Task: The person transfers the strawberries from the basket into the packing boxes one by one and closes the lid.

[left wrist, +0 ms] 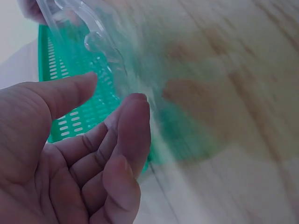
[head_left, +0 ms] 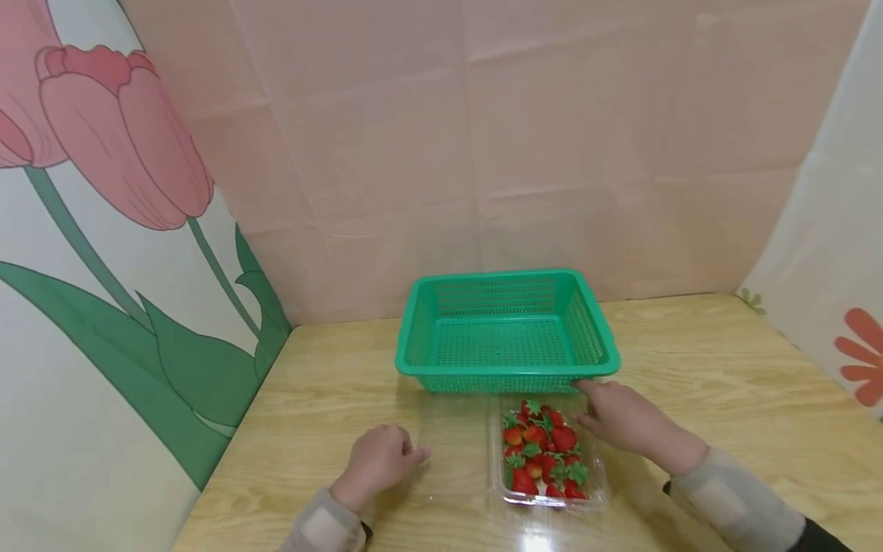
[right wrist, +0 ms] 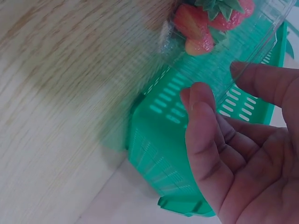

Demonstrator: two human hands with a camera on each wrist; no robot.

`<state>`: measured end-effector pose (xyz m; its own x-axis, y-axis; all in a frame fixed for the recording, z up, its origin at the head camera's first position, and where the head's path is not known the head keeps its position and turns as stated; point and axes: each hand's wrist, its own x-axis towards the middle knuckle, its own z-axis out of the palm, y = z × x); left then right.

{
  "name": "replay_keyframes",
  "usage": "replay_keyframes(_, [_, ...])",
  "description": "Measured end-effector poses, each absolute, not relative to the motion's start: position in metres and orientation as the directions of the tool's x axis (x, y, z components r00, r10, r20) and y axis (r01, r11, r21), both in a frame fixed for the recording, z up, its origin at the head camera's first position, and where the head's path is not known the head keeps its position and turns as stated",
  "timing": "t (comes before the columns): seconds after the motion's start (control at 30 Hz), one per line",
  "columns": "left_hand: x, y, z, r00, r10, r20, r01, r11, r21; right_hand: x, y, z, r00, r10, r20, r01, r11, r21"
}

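A clear plastic clamshell box (head_left: 600, 483) stands on the table, its lid (head_left: 451, 452) laid open flat to the left. Several red strawberries (head_left: 541, 445) with green leaves fill the box. My left hand (head_left: 379, 460) is at the lid's left edge, fingers loosely bent and thumb apart from them; no grip on the lid shows. My right hand (head_left: 624, 418) is by the box's back right corner, close to the basket's front. In the right wrist view, the thumb and fingertips (right wrist: 203, 95) stand apart near the clear wall; whether they touch it is hard to tell.
Behind the box sits a green perforated basket (head_left: 510, 370) with nothing in it. The wooden table (head_left: 331, 368) meets a pink sheet (head_left: 441, 153) at the back. A tulip-printed panel (head_left: 124, 138) borders the left, a flowered white one (head_left: 821, 245) the right.
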<state>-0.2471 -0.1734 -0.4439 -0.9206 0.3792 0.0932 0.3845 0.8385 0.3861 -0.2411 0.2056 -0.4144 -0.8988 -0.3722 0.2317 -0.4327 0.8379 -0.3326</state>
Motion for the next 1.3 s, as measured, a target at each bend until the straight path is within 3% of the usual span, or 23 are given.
replay_keyframes(0.4, [-0.25,-0.173,-0.445,-0.92,0.391,0.029,0.361,0.815,0.454,-0.23,0.208,-0.407,-0.913,-0.357,0.196,-0.406,0.832,-0.378])
replay_keyframes(0.73, [-0.255,-0.173,-0.439,-0.92,0.39,0.049,0.373,0.829,0.416,-0.213,0.212,-0.406,-0.921,-0.343,0.184,-0.387,0.86,-0.333])
replay_keyframes(1.3, [-0.254,-0.174,-0.443,-0.915,0.402,0.029,0.374,0.821,0.432,-0.183,0.214,-0.415,-0.94,-0.299,0.166,-0.342,0.84,-0.422])
